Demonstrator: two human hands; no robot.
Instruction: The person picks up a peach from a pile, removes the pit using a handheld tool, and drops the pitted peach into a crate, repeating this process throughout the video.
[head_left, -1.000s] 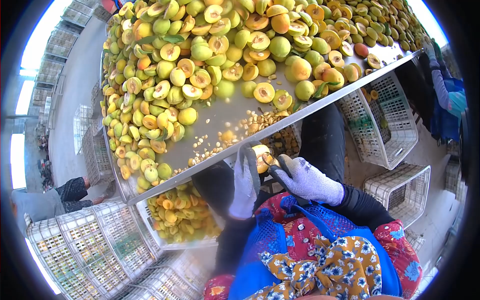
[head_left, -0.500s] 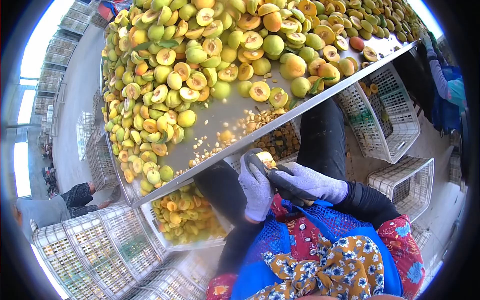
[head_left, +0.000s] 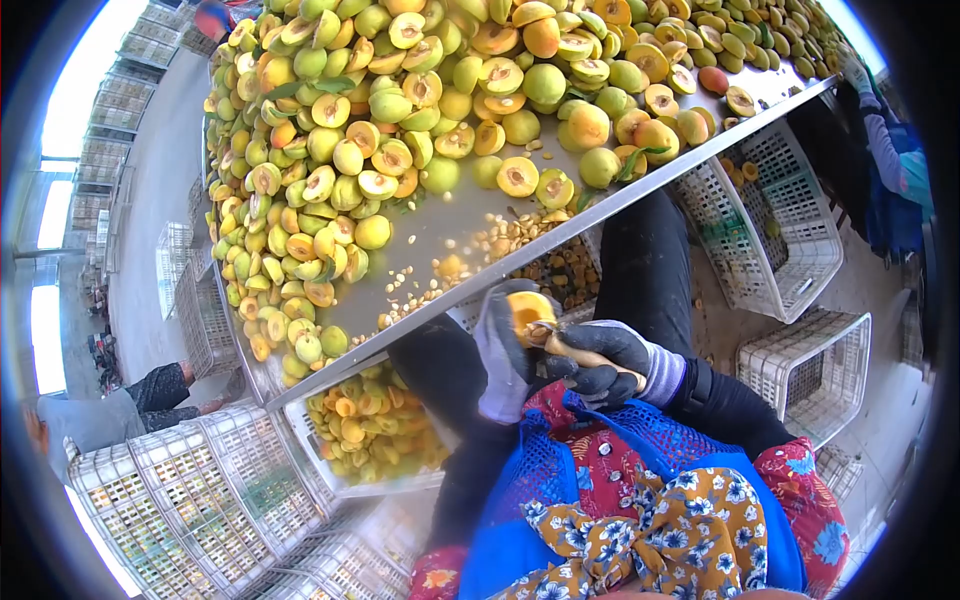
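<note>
My left hand [head_left: 498, 350], in a grey-lilac glove with dark fingers, grips an apricot half [head_left: 528, 309], its orange cut face showing. In my right hand [head_left: 632, 352], gloved alike, is a tool with a pale wooden handle [head_left: 590, 358]; its tip meets the fruit's lower edge and is too blurred to make out. Both hands are in front of my apron, just below the rim of the metal table [head_left: 560, 233]. A heap of whole and halved apricots [head_left: 340, 150] covers much of the table. Loose pits [head_left: 415, 298] lie along its near edge.
A white crate of fruit [head_left: 375, 425] sits under the table, left of my legs. Crates lie to the right [head_left: 720, 240] and lower right [head_left: 810, 375], and a large one [head_left: 190, 490] at lower left. Other people are at the far right [head_left: 890, 165] and left [head_left: 95, 425].
My hands have turned and drawn slightly apart. The fruit's orange cut face has come into view in my left hand, and the tool's wooden handle now shows in my right.
</note>
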